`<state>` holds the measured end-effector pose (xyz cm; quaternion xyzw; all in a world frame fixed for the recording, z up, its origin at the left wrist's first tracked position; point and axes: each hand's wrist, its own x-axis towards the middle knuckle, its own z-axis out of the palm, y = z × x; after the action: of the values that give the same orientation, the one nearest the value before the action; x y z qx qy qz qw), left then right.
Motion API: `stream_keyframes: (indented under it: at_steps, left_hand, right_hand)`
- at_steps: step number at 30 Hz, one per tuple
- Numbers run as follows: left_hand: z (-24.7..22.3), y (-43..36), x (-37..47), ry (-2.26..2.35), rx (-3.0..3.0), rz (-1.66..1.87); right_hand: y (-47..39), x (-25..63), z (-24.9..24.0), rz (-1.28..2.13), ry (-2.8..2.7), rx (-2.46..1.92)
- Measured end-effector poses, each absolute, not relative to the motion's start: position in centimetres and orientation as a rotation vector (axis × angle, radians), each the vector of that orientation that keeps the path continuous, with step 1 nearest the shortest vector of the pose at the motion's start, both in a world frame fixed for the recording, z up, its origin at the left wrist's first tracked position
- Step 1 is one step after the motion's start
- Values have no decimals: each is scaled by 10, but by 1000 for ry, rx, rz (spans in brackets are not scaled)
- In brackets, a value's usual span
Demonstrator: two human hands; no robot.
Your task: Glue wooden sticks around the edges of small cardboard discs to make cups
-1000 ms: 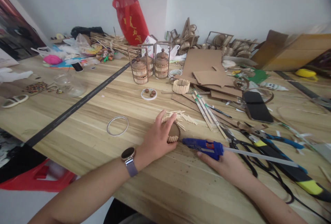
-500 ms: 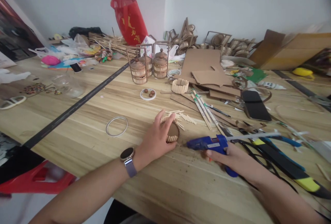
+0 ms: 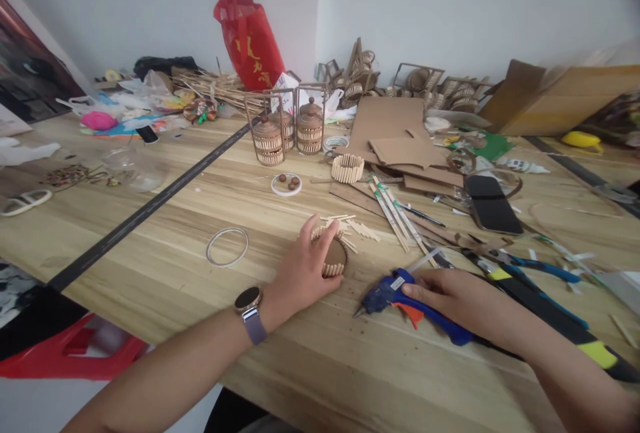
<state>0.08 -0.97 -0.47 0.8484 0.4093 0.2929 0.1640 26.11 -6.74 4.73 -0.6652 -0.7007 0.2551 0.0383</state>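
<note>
My left hand (image 3: 307,263), with a watch on its wrist, curls around the near-left side of a round brown disc (image 3: 334,253) edged with short wooden sticks. Its thumb and fingers touch the rim. To the right, my right hand (image 3: 443,290) holds a blue glue gun (image 3: 387,293), which lies low over the table with its nozzle pointing left and down and its orange trigger showing. Small loose sticks (image 3: 364,229) are just beyond the disc. A finished-looking ring of sticks (image 3: 347,168) stands farther back.
A tape ring (image 3: 227,247) lies left of my left hand. Pliers (image 3: 545,268), a yellow-black cutter (image 3: 560,326) and a phone (image 3: 493,204) are at the right. Small lidded baskets (image 3: 269,141), cardboard (image 3: 387,120) and a red bag (image 3: 253,43) stand or lie behind.
My right hand has turned the glue gun, so its nozzle now points down toward the table and sits lower. The left hand stays around the disc.
</note>
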Motion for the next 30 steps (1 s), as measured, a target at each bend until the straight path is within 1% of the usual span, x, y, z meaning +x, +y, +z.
stream_keyframes:
  at_steps: [3,6,12,17,30]
  left_hand:
    - [-4,-10,1,1168,2421,832]
    - [-5,-10,1,1167,2420,842]
    - [-6,-10,1,1165,2411,849]
    - [-7,-10,0,1160,2423,841]
    - [-5,-9,1,1155,2427,818]
  right_hand:
    - [-61,253,53,452,-2185,-2169]
    - [-50,234,59,324,-2229,-2141]
    - [-13,199,53,230,-2442,-1985]
    - [8,186,38,160,-2467,-1995]
    - [-12,190,52,156,-2473,-2144]
